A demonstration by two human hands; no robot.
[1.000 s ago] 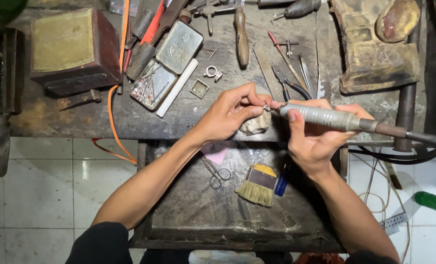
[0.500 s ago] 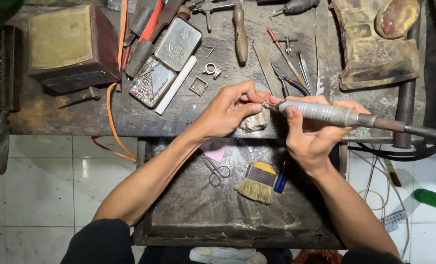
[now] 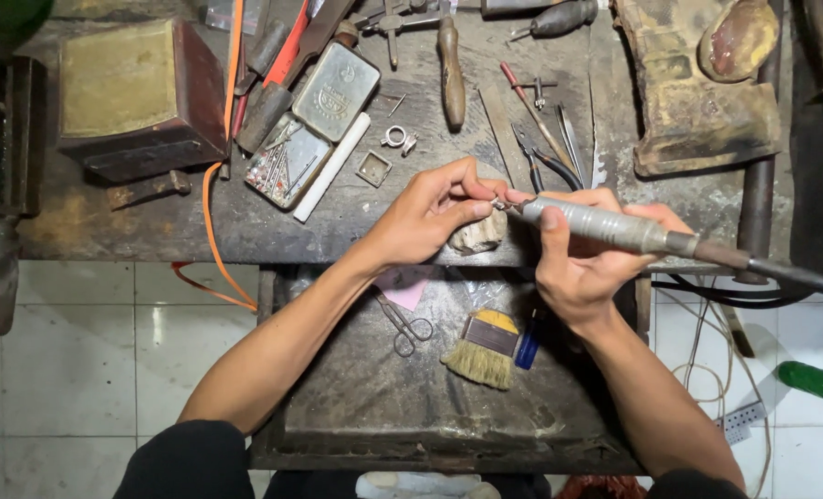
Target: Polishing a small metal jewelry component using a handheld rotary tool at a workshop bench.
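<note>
At the front edge of the worn workbench (image 3: 199, 231), near its middle, a person's two bare hands meet over a small pale bench peg (image 3: 477, 235). Compared with a second ago almost nothing has shifted: both hands sit in the same spot and the tool keeps the same slant, which suggests steady, fine work on one point rather than a move to a new one. The left hand (image 3: 427, 218) pinches a tiny piece between thumb and fingertips, closed narrowly around it. The right hand (image 3: 585, 264) is wrapped firmly around a grey rotary handpiece (image 3: 610, 226), its tip touching the pinched piece (image 3: 501, 204). That piece is almost wholly hidden by the fingers; its shape and material cannot be made out. The handpiece's dark cable runs off the right edge of the view. Below the bench an open drawer (image 3: 356, 407) holds small scissors (image 3: 405, 323) and a flat brush (image 3: 483, 348). Toward the back edge lie pliers (image 3: 533, 153), a small ring (image 3: 395, 137) and metal tins (image 3: 336, 90), some cut off at the top.
</note>
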